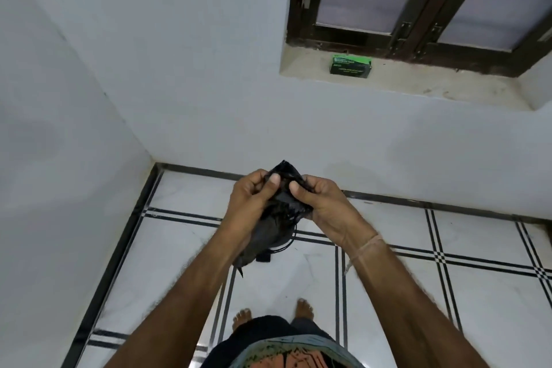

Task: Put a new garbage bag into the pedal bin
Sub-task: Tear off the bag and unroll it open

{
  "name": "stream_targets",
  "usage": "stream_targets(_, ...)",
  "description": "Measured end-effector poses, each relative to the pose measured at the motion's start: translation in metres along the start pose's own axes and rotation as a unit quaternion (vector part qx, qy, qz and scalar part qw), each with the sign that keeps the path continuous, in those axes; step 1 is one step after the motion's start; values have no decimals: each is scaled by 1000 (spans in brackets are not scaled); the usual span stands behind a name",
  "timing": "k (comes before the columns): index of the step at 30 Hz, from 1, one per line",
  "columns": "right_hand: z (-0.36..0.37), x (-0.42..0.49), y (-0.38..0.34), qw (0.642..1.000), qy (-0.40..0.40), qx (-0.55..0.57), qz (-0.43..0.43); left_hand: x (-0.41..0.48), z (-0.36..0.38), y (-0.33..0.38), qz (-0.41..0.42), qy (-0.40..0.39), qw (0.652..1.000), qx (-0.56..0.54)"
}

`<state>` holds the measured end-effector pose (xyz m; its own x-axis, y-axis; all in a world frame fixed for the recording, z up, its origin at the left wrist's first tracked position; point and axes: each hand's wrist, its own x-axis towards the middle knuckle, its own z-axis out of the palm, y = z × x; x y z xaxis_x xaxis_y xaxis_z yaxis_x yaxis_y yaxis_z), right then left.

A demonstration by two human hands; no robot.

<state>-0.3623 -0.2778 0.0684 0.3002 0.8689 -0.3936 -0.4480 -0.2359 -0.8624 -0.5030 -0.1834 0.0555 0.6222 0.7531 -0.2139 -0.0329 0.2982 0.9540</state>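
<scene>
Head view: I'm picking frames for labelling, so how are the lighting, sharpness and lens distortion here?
Head view: soft, even light with no hard shadows or glare; the wide lens bends the window frame and the floor lines; the left hand, right hand and black garbage bag are fairly sharp; the print on the green box is too small to read.

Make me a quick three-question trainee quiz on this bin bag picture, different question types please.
1. True or false: both the left hand and the right hand grip the black garbage bag.
2. Where is the green box? A) on the floor B) on the window ledge C) in a hand
3. Fill in: the bag is still ____, not opened out.

Key: 1 true; 2 B; 3 bunched up
</scene>
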Motion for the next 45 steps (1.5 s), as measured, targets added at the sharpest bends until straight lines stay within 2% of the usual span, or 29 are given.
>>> stream_targets(4,0,-17,3,998,44,-54,-2,-10,-13,1,8,49,998,-25)
stream_targets(9,6,-28,7,998,57,11,-3,-22,-11,2,-45,93,994,-43)
stream_targets(12,13,-33,7,998,62,32,8,-22,-10,-5,-45,128,991,6)
stream_targets(14,15,-34,8,997,61,47,7,-28,-5,-6,-9,153,986,66)
stream_targets(16,18,-35,9,996,64,56,4,-41,4,1,32,119,988,98)
stream_targets(19,25,-33,10,995,50,83,1,-51,18,13,11,-10,1000,-8)
stream_targets(24,25,-34,11,992,39,116,-4,-42,18,12,-20,55,996,-70)
stream_targets(26,16,-34,12,992,71,103,-10,-36,8,7,-39,80,992,-90)
stream_targets(29,-2,-28,11,984,170,46,-24,-29,-12,-1,-50,107,989,-93)
stream_targets(31,-11,-19,9,970,235,59,-35,-30,-22,-7,-48,92,994,-44)
stream_targets(33,-14,-11,7,961,263,72,-44,-31,-31,-13,-39,47,998,21)
stream_targets(36,-20,-8,5,970,234,18,-69,-34,-49,-16,-44,-25,994,98)
stream_targets(41,-30,-14,-11,992,76,-63,-78,-35,-44,4,-68,-55,978,188)
stream_targets(45,-26,-7,-24,994,3,-84,-73,-21,-1,16,-92,-202,963,153)
